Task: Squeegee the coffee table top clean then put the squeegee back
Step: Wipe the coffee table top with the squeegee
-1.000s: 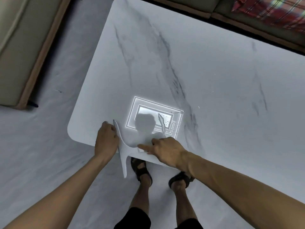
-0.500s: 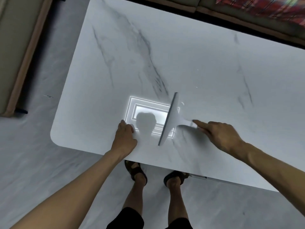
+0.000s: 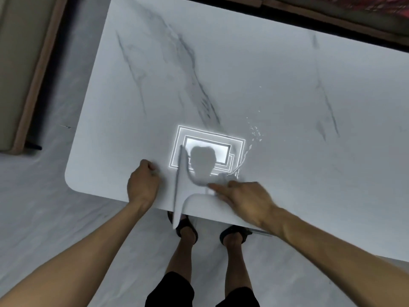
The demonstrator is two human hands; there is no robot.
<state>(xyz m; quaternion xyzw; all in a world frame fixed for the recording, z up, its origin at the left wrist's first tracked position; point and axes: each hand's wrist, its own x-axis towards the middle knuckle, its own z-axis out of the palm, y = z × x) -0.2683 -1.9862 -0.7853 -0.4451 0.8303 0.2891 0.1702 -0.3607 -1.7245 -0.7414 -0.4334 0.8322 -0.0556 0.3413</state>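
A white squeegee (image 3: pixel 180 191) lies on the white marble coffee table (image 3: pixel 243 74) at its near edge, its long blade running front to back and overhanging the edge above my feet. My right hand (image 3: pixel 245 200) grips its handle, index finger stretched along it. My left hand (image 3: pixel 142 185) rests in a loose fist on the table just left of the blade, holding nothing. Small water drops (image 3: pixel 255 131) and a thin wet streak (image 3: pixel 242 161) sit to the right of a bright ceiling-light reflection.
A beige sofa with a wooden base (image 3: pixel 31 69) stands to the left of the table. Another sofa with a red plaid cloth (image 3: pixel 367 3) runs along the far side. My sandalled feet (image 3: pixel 188 227) stand on the grey floor under the near edge.
The squeegee has swept left and toward me, from mid-table right of the light reflection to the near edge. My right hand came with it. My left hand stayed put.
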